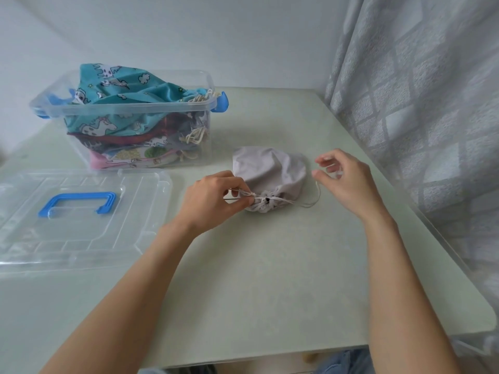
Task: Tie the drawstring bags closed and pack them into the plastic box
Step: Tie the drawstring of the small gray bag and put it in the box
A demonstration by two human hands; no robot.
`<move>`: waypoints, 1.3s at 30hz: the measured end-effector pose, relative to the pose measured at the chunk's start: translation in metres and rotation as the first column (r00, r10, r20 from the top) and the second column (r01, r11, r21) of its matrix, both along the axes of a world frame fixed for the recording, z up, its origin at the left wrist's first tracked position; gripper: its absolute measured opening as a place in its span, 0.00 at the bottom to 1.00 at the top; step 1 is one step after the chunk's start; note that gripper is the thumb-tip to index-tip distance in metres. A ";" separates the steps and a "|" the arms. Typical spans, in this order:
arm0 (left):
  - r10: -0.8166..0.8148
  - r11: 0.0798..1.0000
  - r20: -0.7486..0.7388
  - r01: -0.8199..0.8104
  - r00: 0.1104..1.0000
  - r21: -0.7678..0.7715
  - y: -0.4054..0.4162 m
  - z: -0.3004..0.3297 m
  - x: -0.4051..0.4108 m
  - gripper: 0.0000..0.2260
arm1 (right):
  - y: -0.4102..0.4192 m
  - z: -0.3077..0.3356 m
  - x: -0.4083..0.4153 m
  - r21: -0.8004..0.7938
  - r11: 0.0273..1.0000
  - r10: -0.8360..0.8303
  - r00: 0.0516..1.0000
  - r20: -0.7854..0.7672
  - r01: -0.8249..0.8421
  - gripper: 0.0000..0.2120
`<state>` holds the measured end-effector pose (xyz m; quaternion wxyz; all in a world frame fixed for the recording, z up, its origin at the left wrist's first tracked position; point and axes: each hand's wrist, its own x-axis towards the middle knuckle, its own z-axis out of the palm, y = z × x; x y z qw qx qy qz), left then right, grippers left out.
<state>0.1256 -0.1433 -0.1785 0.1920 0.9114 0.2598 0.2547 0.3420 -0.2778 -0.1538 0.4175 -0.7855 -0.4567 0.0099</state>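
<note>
Lying on its side near the middle of the pale surface [270,265], mouth gathered and facing the near edge: grey drawstring bag [268,175]. Reaching in from the lower left, forearm angled up and to the right, wrist slightly bent: left hand [213,197], fingers [244,202] curling in and pinching the white drawstring [259,197] right at the bunched neck. Hovering just beside the bag's right flank, forearm rising from the lower right: right hand [344,176], fingers loosely curled and spread, grasping nothing visible, with a slack loop of cord trailing on the surface beneath. Standing at the far left, well apart from the bag: clear plastic box [135,114], holding patterned bags [113,103] stacked above the rim. Lying flat in front of the box: transparent lid [81,238] with blue handle [78,202]. Hanging along the right edge: patterned curtain [432,103].
</note>
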 end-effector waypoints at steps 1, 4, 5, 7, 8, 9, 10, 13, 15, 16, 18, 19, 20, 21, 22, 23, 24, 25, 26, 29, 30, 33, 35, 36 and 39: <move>-0.008 1.000 0.010 0.008 1.000 -0.012 -0.001 0.000 0.001 0.02 | 0.000 0.002 -0.002 -0.001 0.999 0.033 0.998 0.045 -0.033 0.04; -0.022 0.999 0.014 0.023 1.000 -0.022 -0.003 0.000 0.002 0.02 | 0.000 0.008 -0.021 -0.127 0.962 0.257 0.958 0.125 -0.241 0.04; -0.022 0.999 0.016 0.022 1.000 -0.023 -0.002 0.000 0.002 0.02 | 0.001 0.007 -0.027 -0.216 0.936 0.306 0.945 0.114 -0.277 0.06; -0.015 1.000 0.023 0.015 1.000 -0.019 0.000 0.000 0.000 0.03 | 0.002 0.005 -0.034 -0.364 0.885 0.328 0.944 0.040 -0.292 0.09; -0.009 1.000 0.024 0.009 1.000 -0.014 0.000 0.000 0.000 0.03 | 0.002 0.003 -0.034 -0.403 0.871 0.319 0.948 0.026 -0.282 0.10; -0.001 1.000 0.025 0.001 1.000 -0.011 0.000 0.000 0.000 0.03 | 0.003 0.001 -0.034 -0.427 0.862 0.316 0.948 0.030 -0.273 0.10; 0.007 1.000 0.026 -0.007 1.000 -0.007 0.000 0.000 0.001 0.04 | 0.004 0.000 -0.034 -0.436 0.857 0.321 0.947 0.034 -0.275 0.08; 0.031 0.999 0.014 -0.031 0.999 0.013 -0.002 0.001 0.000 0.04 | 0.003 0.002 -0.034 -0.377 0.850 0.377 0.925 -0.055 -0.369 0.04; 0.052 0.998 0.004 -0.052 0.999 0.031 -0.002 0.002 0.000 0.04 | 0.001 0.005 -0.033 -0.270 0.855 0.399 0.894 -0.204 -0.443 0.07; 0.061 0.997 0.001 -0.061 0.998 0.038 -0.001 0.002 -0.001 0.04 | 0.001 0.007 -0.033 -0.227 0.863 0.403 0.886 -0.230 -0.451 0.08; 0.065 0.997 -0.009 -0.065 0.998 0.040 -0.001 0.002 -0.001 0.05 | 0.000 0.011 -0.032 -0.171 0.878 0.413 0.888 -0.203 -0.447 0.09; 0.061 0.998 -0.014 -0.061 0.998 0.033 -0.002 0.002 -0.001 0.05 | -0.001 0.013 -0.035 -0.145 0.881 0.421 0.886 -0.193 -0.451 0.09; 0.055 0.998 -0.016 -0.055 0.998 0.021 -0.002 0.002 -0.001 0.05 | 0.000 0.014 -0.038 -0.103 0.884 0.429 0.878 -0.211 -0.457 0.10; 0.049 0.999 -0.013 -0.049 0.999 0.007 -0.003 0.003 -0.001 0.04 | 0.001 0.016 -0.042 -0.042 0.884 0.440 0.859 -0.262 -0.466 0.10; 0.040 0.999 -0.007 -0.040 0.999 -0.006 -0.004 0.003 0.000 0.04 | 0.003 0.018 -0.046 0.028 0.880 0.456 0.825 -0.333 -0.475 0.10; 0.028 0.999 -0.001 -0.028 1.000 -0.017 -0.005 0.004 0.001 0.03 | 0.006 0.019 -0.051 0.099 0.866 0.484 0.773 -0.410 -0.490 0.11; 0.012 0.999 0.005 -0.012 1.000 -0.029 -0.006 0.004 0.001 0.03 | 0.009 0.018 -0.055 0.164 0.846 0.516 0.705 -0.487 -0.507 0.12; -0.004 0.999 0.012 0.004 1.000 -0.045 -0.006 0.004 0.001 0.02 | 0.012 0.017 -0.058 0.220 0.828 0.541 0.631 -0.557 -0.515 0.12; -0.017 0.998 0.018 0.018 1.000 -0.065 -0.006 0.005 0.000 0.02 | 0.015 0.015 -0.060 0.263 0.817 0.552 0.566 -0.612 -0.513 0.12; -0.051 0.982 0.042 0.058 0.998 -0.181 -0.004 0.012 -0.004 0.03 | 0.021 0.008 -0.060 0.322 0.826 0.542 0.497 -0.677 -0.462 0.11; -0.066 0.966 0.055 0.078 0.996 -0.245 -0.003 0.015 -0.006 0.03 | 0.022 0.007 -0.058 0.310 0.839 0.526 0.518 -0.674 -0.448 0.11; -0.129 0.913 0.001 0.119 0.992 -0.389 -0.002 0.021 -0.009 0.02 | 0.024 0.001 -0.054 0.215 0.881 0.454 0.625 -0.635 -0.422 0.12; -0.168 0.899 -0.096 0.113 0.981 -0.423 0.001 0.021 -0.012 0.03 | 0.025 -0.002 -0.053 0.166 0.888 0.437 0.669 -0.601 -0.430 0.11; -0.183 0.892 -0.126 0.111 0.975 -0.439 0.003 0.021 -0.013 0.05 | 0.025 -0.003 -0.053 0.149 0.886 0.437 0.683 -0.585 -0.439 0.10; -0.251 0.840 -0.141 0.144 0.958 -0.523 0.008 0.024 -0.019 0.06 | 0.025 -0.006 -0.053 0.112 0.874 0.452 0.708 -0.543 -0.473 0.11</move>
